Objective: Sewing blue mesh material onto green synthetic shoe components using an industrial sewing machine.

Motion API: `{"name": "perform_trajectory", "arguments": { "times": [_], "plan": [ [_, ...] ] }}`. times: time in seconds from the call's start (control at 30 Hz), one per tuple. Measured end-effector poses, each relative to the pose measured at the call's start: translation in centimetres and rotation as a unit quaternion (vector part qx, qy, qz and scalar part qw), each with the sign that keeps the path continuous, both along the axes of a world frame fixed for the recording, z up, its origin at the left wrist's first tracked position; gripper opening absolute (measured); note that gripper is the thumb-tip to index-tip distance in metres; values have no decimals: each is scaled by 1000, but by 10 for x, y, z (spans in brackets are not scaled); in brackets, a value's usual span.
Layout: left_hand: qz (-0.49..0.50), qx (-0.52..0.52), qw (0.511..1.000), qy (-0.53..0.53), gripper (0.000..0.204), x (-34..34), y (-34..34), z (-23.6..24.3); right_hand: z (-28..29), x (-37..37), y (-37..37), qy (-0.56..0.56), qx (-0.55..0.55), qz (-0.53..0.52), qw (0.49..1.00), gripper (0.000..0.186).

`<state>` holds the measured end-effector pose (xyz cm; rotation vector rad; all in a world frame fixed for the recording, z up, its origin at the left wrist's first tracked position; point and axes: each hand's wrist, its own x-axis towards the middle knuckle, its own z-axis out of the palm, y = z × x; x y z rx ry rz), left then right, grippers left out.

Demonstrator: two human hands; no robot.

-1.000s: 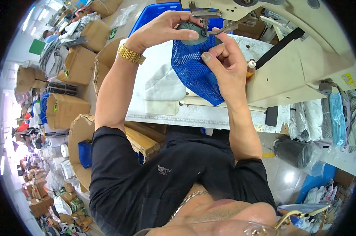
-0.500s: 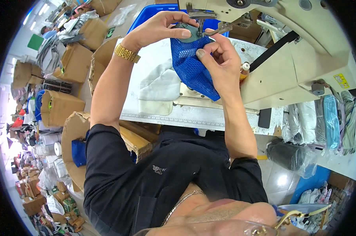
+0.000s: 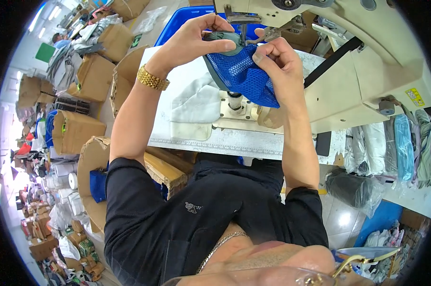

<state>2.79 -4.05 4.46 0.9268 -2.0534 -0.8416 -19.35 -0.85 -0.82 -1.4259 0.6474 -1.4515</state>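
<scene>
A blue mesh fabric piece [image 3: 249, 78] with a grey-green fabric part [image 3: 221, 36] along its edge lies at the needle area of a sewing machine [image 3: 349, 90]. My left hand [image 3: 187, 45] has its thumb on top of the grey-green part, left of the presser foot [image 3: 243, 34]; its other fingers curl at the far side. To the right of the foot, my right hand [image 3: 286, 69] pinches the mesh between thumb and fingers. The mesh hangs below toward me. A metal post [image 3: 234, 101] shows under it.
White fabric pieces [image 3: 192, 107] lie on the white table [image 3: 160, 114] left of the post. Behind is a blue bin [image 3: 177, 24]. Cardboard boxes [image 3: 77, 131] stand at the left, and bagged fabrics [image 3: 368, 148] at the right.
The mesh's hanging part has swung right and up, baring the metal post and showing a grey strip along its left edge. My right hand has shifted slightly right; my left thumb has slid toward the foot.
</scene>
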Motion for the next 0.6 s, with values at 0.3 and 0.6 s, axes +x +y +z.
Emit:
{"name": "perform_trajectory", "arguments": {
  "times": [0.3,0.6],
  "plan": [
    [39,-39,998,-29,35,-2,11,7,11,-16,-5,55,-24,53,997,14],
    [95,-24,995,4,32,-9,23,2,6,-4,-1,55,-59,7,997,14]
  ]
}}
